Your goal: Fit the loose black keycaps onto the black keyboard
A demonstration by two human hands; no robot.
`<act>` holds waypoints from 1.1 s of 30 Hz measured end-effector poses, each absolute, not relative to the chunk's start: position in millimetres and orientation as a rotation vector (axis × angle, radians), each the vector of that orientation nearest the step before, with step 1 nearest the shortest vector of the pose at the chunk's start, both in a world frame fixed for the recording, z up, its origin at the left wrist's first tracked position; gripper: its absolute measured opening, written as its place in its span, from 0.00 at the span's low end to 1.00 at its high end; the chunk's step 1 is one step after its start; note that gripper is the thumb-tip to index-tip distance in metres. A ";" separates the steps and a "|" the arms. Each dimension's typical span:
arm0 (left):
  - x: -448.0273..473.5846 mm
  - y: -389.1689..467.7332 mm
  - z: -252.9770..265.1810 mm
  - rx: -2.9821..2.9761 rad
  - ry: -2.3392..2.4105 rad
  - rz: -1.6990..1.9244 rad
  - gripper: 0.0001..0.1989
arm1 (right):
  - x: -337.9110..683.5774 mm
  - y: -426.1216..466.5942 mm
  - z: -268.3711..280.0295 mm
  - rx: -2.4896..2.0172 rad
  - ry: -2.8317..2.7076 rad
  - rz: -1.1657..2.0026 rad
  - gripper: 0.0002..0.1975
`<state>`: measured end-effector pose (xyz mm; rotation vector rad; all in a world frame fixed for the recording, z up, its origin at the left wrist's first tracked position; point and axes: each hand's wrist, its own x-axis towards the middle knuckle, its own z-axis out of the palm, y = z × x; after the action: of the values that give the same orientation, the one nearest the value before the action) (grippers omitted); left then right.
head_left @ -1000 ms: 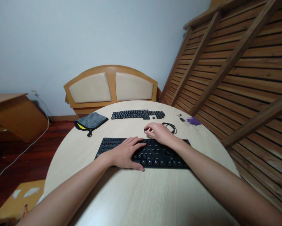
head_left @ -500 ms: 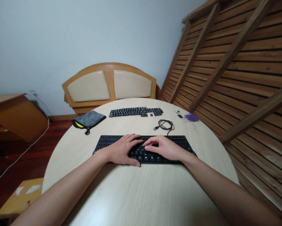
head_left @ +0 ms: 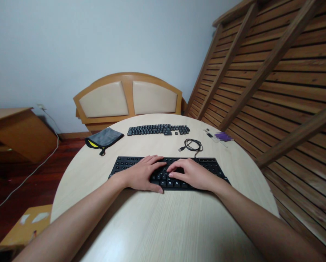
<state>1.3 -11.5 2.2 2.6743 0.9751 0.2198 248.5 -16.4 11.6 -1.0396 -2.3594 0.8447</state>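
Observation:
A black keyboard (head_left: 123, 163) lies on the round pale table, many of its key positions bare of keycaps. Keycaps (head_left: 170, 183) show on its lower rows near the middle. Across the keyboard's left half my left hand (head_left: 144, 174) rests flat, fingers spread and thumb at the front edge. My right hand (head_left: 191, 174) is over the right half, thumb and fingers drawn together at the middle keys. Whatever may be between those fingertips is too small to make out. Loose black keycaps (head_left: 149, 129) stand in rows behind the keyboard.
A coiled USB cable (head_left: 193, 145) lies behind the keyboard. To the left is a grey cloth (head_left: 104, 138) with yellow lining; to the right, a purple item (head_left: 224, 136), blurred, beside small parts. A padded headboard (head_left: 127, 96) and a slatted wooden frame (head_left: 272, 83) stand beyond.
The view has shifted slightly. My right thumb and fingers have moved a little down and nearer me over the middle keys; my left hand stays put.

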 end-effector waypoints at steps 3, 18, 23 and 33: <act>0.9 -11.1 1.0 2.663 0.964 0.248 0.49 | 248.0 -18.1 13.2 -1.050 -2.417 0.759 0.09; 1.0 -10.7 -0.2 2.672 0.969 0.242 0.49 | 243.8 -24.5 15.8 -1.085 -2.513 0.578 0.08; 1.2 -10.8 0.2 2.687 0.984 0.213 0.50 | 239.7 -28.8 18.5 -1.165 -2.550 0.485 0.05; 1.8 -10.8 1.1 2.684 0.989 0.186 0.50 | 239.7 -29.0 16.0 -1.155 -2.579 0.410 0.04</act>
<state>1.8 -10.8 1.1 2.6838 0.9891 0.1862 239.7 -29.0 16.0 -1.1547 -2.5788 0.4102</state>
